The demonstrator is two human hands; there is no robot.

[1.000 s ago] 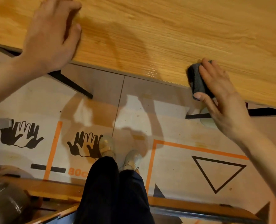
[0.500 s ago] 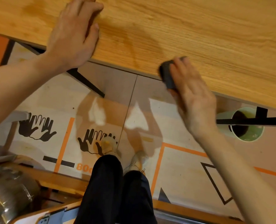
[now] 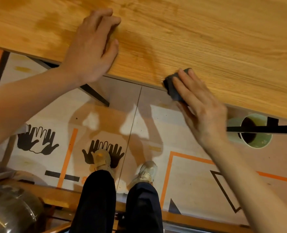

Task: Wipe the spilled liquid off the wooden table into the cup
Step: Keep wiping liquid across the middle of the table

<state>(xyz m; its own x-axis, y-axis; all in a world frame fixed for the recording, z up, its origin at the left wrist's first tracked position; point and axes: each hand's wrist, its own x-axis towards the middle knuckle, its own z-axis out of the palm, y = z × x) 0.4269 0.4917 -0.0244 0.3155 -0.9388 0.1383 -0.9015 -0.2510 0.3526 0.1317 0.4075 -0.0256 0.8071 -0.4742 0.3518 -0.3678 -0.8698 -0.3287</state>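
The spilled liquid (image 3: 43,26) shows as a darker damp patch on the wooden counter (image 3: 206,39), far left of both hands. The left hand (image 3: 92,49) lies flat on the counter near its front edge, fingers relaxed and spread, holding nothing. Further right, the right hand (image 3: 199,105) presses a dark sponge (image 3: 173,84) onto the counter's front edge; its grip is straight fingers laid over the sponge. The green cup (image 3: 257,142) sits below the edge, just right of that hand.
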